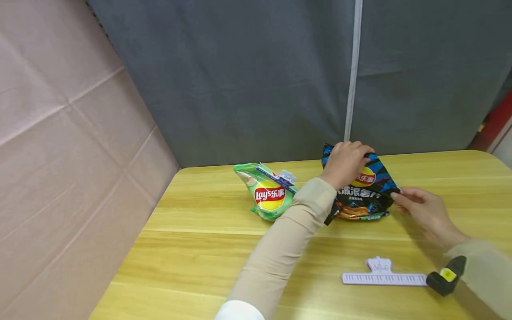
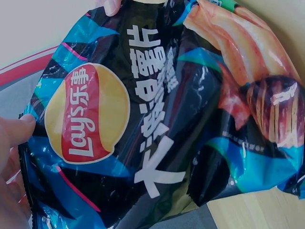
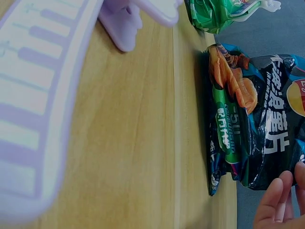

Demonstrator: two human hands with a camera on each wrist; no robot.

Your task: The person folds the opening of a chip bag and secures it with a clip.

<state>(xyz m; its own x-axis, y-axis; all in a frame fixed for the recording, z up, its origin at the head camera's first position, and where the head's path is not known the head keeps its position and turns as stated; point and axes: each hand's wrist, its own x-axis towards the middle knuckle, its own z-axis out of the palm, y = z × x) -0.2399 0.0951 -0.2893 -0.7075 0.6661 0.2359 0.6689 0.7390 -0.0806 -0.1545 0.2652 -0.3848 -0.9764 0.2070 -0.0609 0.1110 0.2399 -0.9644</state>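
Observation:
A black and blue Lay's chip bag [image 1: 360, 195] stands tilted up near the back of the table. My left hand [image 1: 347, 163] grips its top edge, the thumb lying on the printed front in the left wrist view. On the bag's right side, my right hand [image 1: 426, 213] pinches the edge between thumb and fingers; the right wrist view shows these fingers [image 3: 274, 198] at the bag's side. Left of it sits a green Lay's bag [image 1: 269, 195], with a dark blue piano-key clip [image 1: 280, 178] across its top.
A lilac piano-key clip [image 1: 384, 279] lies at the front right, close beside the black camera [image 1: 446, 275] on my right wrist. Behind the wooden table [image 1: 192, 258] hangs a dark grey curtain [image 1: 248, 80]. A pale pink covering [image 1: 80, 155] stands along the left.

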